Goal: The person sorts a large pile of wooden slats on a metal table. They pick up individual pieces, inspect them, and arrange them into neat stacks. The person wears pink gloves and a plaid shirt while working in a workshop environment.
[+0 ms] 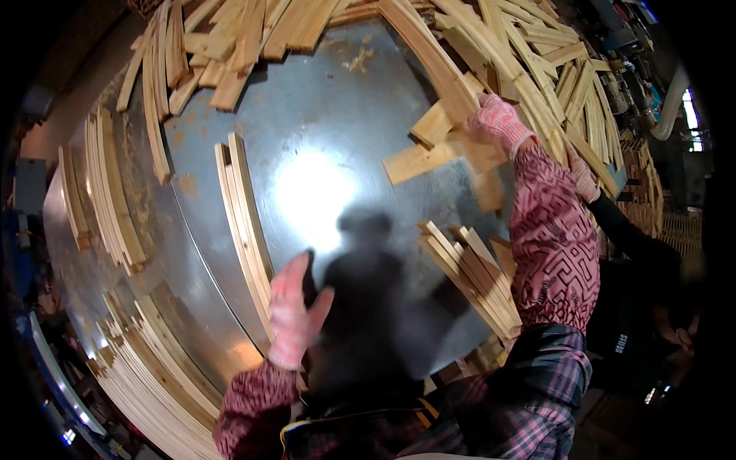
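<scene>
Right hand (500, 124): the nearer of the two to the long board (431, 61), which lies ahead and slightly left of it, long axis running away from the fingers, near end at the fingertips. Fingers curled and touching wood; motion blur here, so cannot tell whether they grip the board or merely rest on it. Short piece (420, 162) lies left of and nearer the body than this hand.

Left hand (295, 314): open, thumb spread, apparently empty. Slats (247, 222) just beside it, extending away to its forward left.
</scene>
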